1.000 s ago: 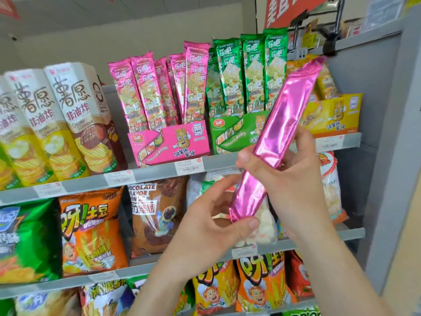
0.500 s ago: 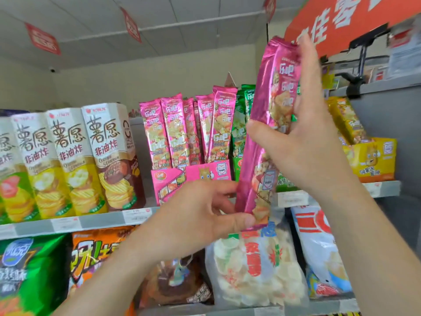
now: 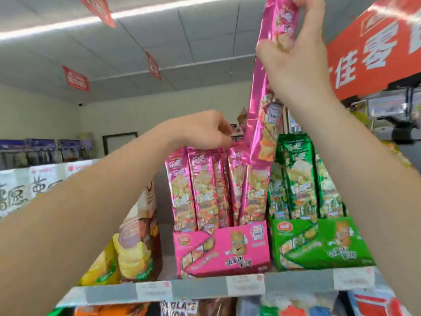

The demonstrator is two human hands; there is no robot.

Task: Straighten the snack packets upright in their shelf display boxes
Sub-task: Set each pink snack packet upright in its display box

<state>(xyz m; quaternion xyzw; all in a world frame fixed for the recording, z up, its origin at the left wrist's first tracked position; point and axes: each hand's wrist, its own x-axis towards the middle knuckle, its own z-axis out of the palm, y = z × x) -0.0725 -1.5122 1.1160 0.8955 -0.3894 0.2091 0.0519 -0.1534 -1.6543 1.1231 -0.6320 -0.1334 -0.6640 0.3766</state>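
Head view: right hand (image 3: 293,62) fingers grasp a pink packet (image 3: 262,124) held high and nearly upright, its lower end just above the right side of the pink box (image 3: 223,252) on the shelf (image 3: 200,290). Left hand (image 3: 202,131) fingers curl over the tops of the boxed packets (image 3: 200,195); I cannot tell whether they pinch one.

Pale wall (image 3: 45,115), tiled ceiling (image 3: 193,30) with hanging red signs (image 3: 76,78), grey shelf edge (image 3: 200,290)

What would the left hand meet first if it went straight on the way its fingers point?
Probably the lower end of the raised pink packet, just beyond the left hand; depth is unclear.
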